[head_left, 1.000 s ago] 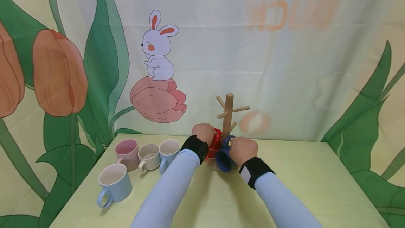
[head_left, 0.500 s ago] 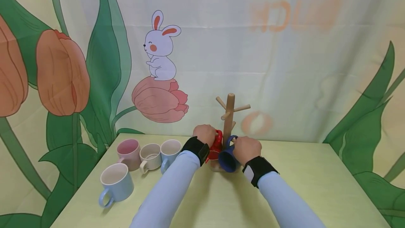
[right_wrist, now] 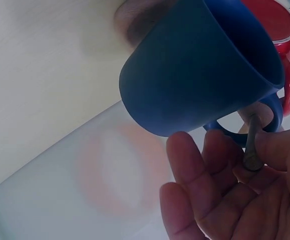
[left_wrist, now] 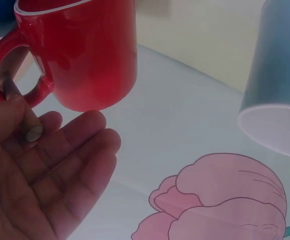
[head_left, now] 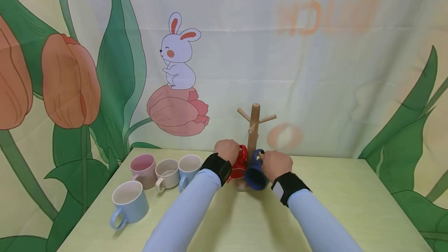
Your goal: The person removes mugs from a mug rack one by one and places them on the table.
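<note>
A wooden mug tree (head_left: 253, 139) stands near the back edge of the table, a red mug and a blue mug hanging by their handles from its lower pegs. The left hand (head_left: 228, 151) pinches the tip of the peg (left_wrist: 32, 122) that runs through the handle of the red mug (left_wrist: 89, 55). On the other side, the right hand (head_left: 278, 166) pinches a peg (right_wrist: 253, 150) passing through the handle of the dark blue mug (right_wrist: 190, 75). That mug hangs tilted, its mouth toward the head camera. The other fingers of both hands extend beneath the mugs.
On the left of the table (head_left: 332, 197) stand a pink mug (head_left: 148, 178), a ribbed cream cup (head_left: 171, 178), a light blue mug (head_left: 189, 166) and, nearer, a larger light blue mug (head_left: 134, 207). The printed cloth (head_left: 315, 69) hangs behind. Upper pegs (head_left: 267, 118) are bare.
The mug tree has turned a little, its front peg swinging rightward. The blue mug and right hand have shifted right with it. The left hand keeps its hold beside the red mug.
</note>
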A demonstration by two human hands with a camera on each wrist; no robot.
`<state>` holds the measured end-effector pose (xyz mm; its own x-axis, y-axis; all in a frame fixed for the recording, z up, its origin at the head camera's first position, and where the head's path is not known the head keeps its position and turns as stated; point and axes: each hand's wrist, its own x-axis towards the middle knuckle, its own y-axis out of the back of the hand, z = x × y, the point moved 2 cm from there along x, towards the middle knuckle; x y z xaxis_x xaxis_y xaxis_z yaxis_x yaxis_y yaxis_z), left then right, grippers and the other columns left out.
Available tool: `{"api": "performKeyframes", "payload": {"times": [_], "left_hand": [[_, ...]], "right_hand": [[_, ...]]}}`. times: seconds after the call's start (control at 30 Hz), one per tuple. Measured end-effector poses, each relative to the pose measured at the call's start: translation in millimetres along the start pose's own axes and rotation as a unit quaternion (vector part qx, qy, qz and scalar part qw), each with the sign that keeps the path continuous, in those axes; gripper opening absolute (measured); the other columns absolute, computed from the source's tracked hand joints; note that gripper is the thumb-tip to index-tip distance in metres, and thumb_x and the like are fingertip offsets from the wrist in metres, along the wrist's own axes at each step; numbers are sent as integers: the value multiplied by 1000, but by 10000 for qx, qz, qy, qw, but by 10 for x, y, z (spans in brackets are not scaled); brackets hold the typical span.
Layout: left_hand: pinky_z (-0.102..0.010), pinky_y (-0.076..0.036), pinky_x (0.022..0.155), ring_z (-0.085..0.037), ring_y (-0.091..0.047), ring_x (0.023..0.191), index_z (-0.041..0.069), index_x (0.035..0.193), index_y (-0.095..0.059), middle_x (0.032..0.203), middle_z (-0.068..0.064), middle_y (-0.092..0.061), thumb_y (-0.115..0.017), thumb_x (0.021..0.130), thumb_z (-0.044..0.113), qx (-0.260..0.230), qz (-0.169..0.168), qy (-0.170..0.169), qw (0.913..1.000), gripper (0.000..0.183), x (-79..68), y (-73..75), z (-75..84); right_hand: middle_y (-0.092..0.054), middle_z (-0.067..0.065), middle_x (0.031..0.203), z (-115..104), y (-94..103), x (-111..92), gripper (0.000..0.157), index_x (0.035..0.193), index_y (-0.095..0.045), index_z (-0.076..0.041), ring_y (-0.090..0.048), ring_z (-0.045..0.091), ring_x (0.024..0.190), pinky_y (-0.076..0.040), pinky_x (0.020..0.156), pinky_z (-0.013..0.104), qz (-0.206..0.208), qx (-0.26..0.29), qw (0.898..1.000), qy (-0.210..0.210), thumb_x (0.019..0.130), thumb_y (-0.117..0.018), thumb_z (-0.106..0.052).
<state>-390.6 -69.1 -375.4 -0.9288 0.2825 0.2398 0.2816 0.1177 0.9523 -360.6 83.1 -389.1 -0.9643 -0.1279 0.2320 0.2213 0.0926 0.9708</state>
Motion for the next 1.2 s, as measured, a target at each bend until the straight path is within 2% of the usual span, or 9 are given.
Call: {"api": "performKeyframes", "payload": {"times": [0.1, 0.27, 0.43, 0.57, 0.8, 1.03, 1.2], "left_hand": [[-35, -58, 64, -20, -67, 70, 13, 94, -78, 78, -4, -71, -60, 100, 30, -7, 8, 2, 10000, 26, -11, -7, 4], [-34, -58, 67, -18, -65, 71, 14, 97, -77, 81, -3, -70, -71, 92, 21, 174, -224, -38, 9996, 11, -20, -29, 10], [-34, -59, 68, -18, -64, 71, 15, 98, -78, 82, -3, -70, -77, 87, 20, 309, -348, -88, 9989, 12, -29, -33, 20], [-34, -59, 68, -18, -65, 72, 17, 100, -78, 82, -3, -71, -77, 87, 21, 386, -408, -159, 9983, 13, -56, -1, 35], [-32, -58, 69, -17, -63, 69, 16, 98, -78, 80, -2, -71, -81, 84, 23, 444, -347, -209, 9982, 16, -110, 40, 61], [-32, -59, 69, -16, -64, 67, 18, 98, -79, 79, -2, -71, -78, 87, 25, 411, -170, -183, 9988, 14, -134, 14, 70], [-33, -58, 64, -17, -64, 65, 17, 93, -79, 76, -1, -70, -75, 89, 25, 403, -25, -222, 9989, 9, -153, 8, 74]], "right_hand": [[-52, 2, 52, 12, 2, 2, 28, 77, -71, -9, -58, 21, 51, -45, 43, 38, 44, 5, 10000, 17, 96, -66, -28], [-56, 5, 55, 30, 9, 6, 31, 78, -68, -7, -62, 25, 55, -47, 45, 40, 67, 42, 10000, -12, 98, -63, -30], [-61, 10, 62, 52, 1, 17, 33, 80, -67, -6, -66, 30, 61, -49, 48, 43, 135, 34, 9999, -29, 99, -61, -31], [-59, 10, 61, 76, 2, 30, 33, 82, -66, -6, -64, 29, 59, -49, 47, 42, 59, 0, 10000, -37, 100, -59, -33], [-54, 6, 58, 115, -8, 56, 32, 87, -67, -7, -60, 26, 56, -49, 48, 39, -126, 50, 9999, -67, 102, -56, -34], [-56, 7, 60, 132, -16, 68, 30, 90, -66, -7, -61, 26, 57, -50, 50, 41, -116, 86, 9999, -51, 102, -55, -32], [-58, 9, 62, 132, 2, 65, 29, 91, -66, -7, -62, 27, 58, -51, 51, 42, -134, 126, 9998, -64, 103, -54, -31]]}}
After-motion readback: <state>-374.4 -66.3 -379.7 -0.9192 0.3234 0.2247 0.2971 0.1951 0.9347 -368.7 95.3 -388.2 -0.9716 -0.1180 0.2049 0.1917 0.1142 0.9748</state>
